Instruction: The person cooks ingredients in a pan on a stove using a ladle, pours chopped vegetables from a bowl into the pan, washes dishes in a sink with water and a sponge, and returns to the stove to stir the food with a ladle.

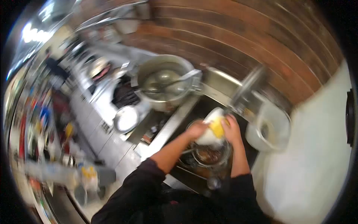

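Observation:
My left hand (196, 130) is closed on the left edge of a white dish (208, 139), a plate or a shallow bowl, tilted over the sink (242, 130). A yellow sponge (216, 127) is in my right hand (232, 129), pressed against the dish, with the fingers wrapped round it. Motion blur smears the dish's outline. Below it in the sink sits a round metal pan (209, 155) with brownish contents. A metal faucet (248, 87) stands just beyond my right hand.
Left of the sink stands a large metal pot (164, 78) with long-handled utensils in it. A translucent plastic bucket (268, 128) is at the right. Near the counter's left edge sits a round whitish container (126, 119). A brick wall (238, 33) rises behind.

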### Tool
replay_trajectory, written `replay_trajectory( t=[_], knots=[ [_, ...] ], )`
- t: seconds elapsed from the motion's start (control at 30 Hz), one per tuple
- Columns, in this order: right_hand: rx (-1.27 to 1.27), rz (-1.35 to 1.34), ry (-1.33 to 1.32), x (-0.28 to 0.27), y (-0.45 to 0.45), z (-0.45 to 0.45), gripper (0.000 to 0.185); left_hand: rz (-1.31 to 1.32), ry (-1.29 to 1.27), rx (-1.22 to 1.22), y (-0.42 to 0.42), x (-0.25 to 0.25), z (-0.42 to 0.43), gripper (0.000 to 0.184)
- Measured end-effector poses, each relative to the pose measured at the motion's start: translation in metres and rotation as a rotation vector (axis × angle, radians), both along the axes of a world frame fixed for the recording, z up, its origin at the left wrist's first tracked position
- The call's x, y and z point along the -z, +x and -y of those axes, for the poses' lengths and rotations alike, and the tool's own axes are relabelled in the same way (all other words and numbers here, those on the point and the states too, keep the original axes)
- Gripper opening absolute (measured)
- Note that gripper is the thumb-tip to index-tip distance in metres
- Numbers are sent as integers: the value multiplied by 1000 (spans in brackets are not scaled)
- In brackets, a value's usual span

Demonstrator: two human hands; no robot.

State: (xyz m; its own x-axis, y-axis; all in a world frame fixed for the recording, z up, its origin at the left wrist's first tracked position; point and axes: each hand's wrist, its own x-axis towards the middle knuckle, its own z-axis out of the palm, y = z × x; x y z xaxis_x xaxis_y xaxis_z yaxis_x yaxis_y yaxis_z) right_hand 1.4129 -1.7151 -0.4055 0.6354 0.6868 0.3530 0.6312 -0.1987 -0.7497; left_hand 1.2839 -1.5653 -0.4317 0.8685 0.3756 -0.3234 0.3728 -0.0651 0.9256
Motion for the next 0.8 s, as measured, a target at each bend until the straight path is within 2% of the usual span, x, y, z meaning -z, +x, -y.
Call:
replay_trajectory(
  t=[0.03, 0.07, 0.1, 0.13, 0.17, 0.2, 0.23, 0.27, 0.3, 0.33, 0.37, 0.4, 0.47, 0.5, 0.57, 0.6, 0.63, 0.67, 0.7, 0.73, 0.77, 0.8],
  knots=[
    [-10, -93, -75, 13, -10, 9, 51, 42, 165, -33, 13, 12, 21, 39],
    [-11, 147, -112, 9, -27, 27, 55, 0, 331, 149, 21, 23, 40, 40],
    [-200, 128, -45, 12, -36, -18, 53, 149, 345, 7, 0, 48, 12, 41],
    [-164, -48, 97, 38, -2, 2, 54, 62, 178, 52, 13, -5, 33, 43],
    [-190, -122, 26, 82, 25, 4, 46, 153, 216, 64, -8, -22, 35, 43],
    [-291, -937, 295, 123, 53, -7, 41, 239, 171, 74, -38, -29, 32, 44],
    [-189, -909, 201, 138, 71, 18, 38, 270, 297, 106, -42, -34, 47, 44],
    [-27, -950, -101, 141, 89, 30, 36, 329, 196, 141, -41, -40, 56, 45],
    [21, -373, -260, 138, 95, 31, 36, 320, 104, 83, -41, -48, 60, 46],
    [-48, -548, -148, 136, 101, 32, 38, 294, 135, 98, -33, -44, 54, 44],
    [-117, -726, -41, 92, 70, 25, 39, 263, 159, 110, -22, -36, 48, 41],
    [-75, -511, -19, 51, 27, 17, 41, 261, 149, 108, -14, -33, 49, 41],
    [-144, -188, -46, 50, 37, 3, 43, 138, 381, 220, 15, -24, 45, 40],
    [-161, -25, -48, 49, 41, -3, 44, 125, 379, 214, 29, -13, 34, 40],
    [-143, -896, 92, 74, 74, 10, 42, 163, 90, 133, 27, -20, 37, 43],
    [-104, -1020, 25, 113, 105, 27, 43, 290, 141, 60, 31, -8, 42, 43],
    [-132, -1396, 245, 102, 76, 41, 46, 287, 150, 66, 28, -12, 46, 43],
    [-246, -1034, 230, 153, 88, 47, 50, 337, -81, -75, 27, -23, 53, 43],
    [-49, -1431, 500, 138, 51, 55, 48, 383, -314, -215, 28, -29, 55, 43],
    [62, -1437, 534, 157, 45, 59, 47, 334, -341, -347, 36, -27, 57, 32],
    [299, -1349, 454, 130, 12, 51, 47, 303, -374, -438, 43, -22, 62, 31],
    [348, -1042, 390, 136, -7, 52, 50, 198, -37, -601, 66, 7, 72, 37]
  ],
)
